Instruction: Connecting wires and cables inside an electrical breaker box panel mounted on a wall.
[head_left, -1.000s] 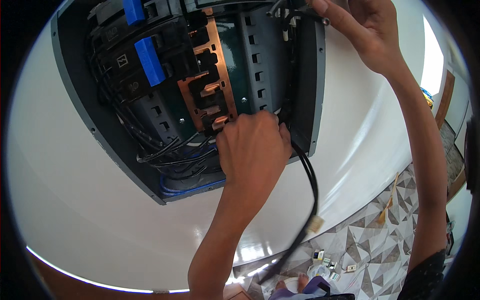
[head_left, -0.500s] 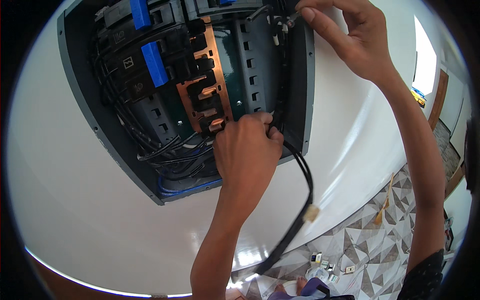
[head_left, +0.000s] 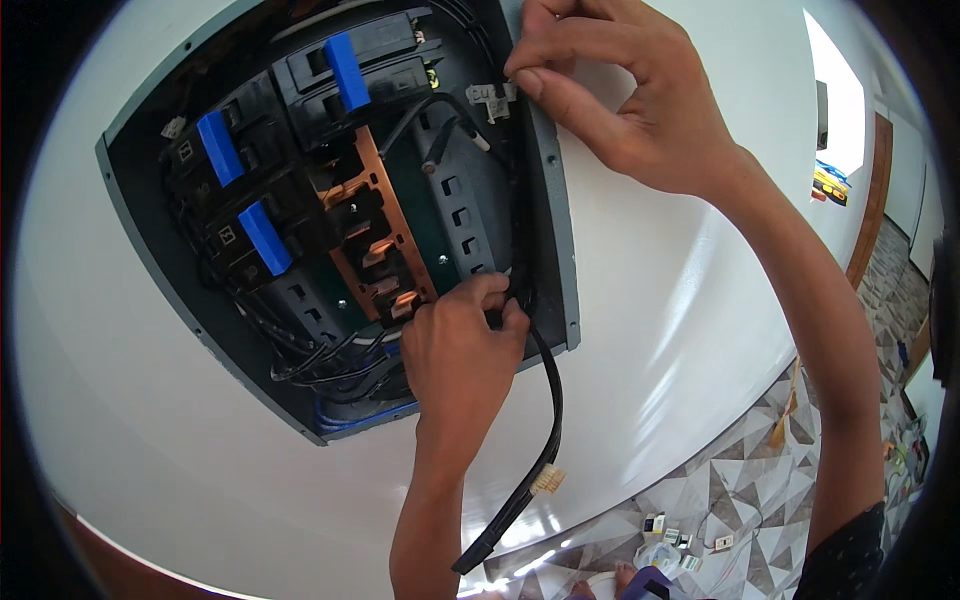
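Observation:
An open dark grey breaker panel (head_left: 560, 220) is set in the white wall, with black circuit breakers (head_left: 235, 200) with blue handles along copper busbars (head_left: 395, 220). At its lower right corner, my left hand (head_left: 465, 335) is closed round black cables (head_left: 545, 380), its thumb and index finger pinching them. The cables hang out below the panel, with a tan tag on them. My right hand (head_left: 640, 100) is at the upper right edge, thumb and index finger pinched together; what sits between them is too small to tell. Beside it are a white tag (head_left: 490, 100) and a loose black cable end (head_left: 435, 155).
Black and blue wires (head_left: 350, 375) bunch along the panel's bottom. On the patterned tile floor (head_left: 740, 500) lie several small boxes (head_left: 675, 540) and a plastic bag. A broom (head_left: 788, 405) leans at the wall's base, and a window (head_left: 840, 110) is at right.
The panel has shifted left and down in view. My right hand has moved slightly left against the panel; the small grey piece at its fingertips no longer shows. My left hand stays on the cables.

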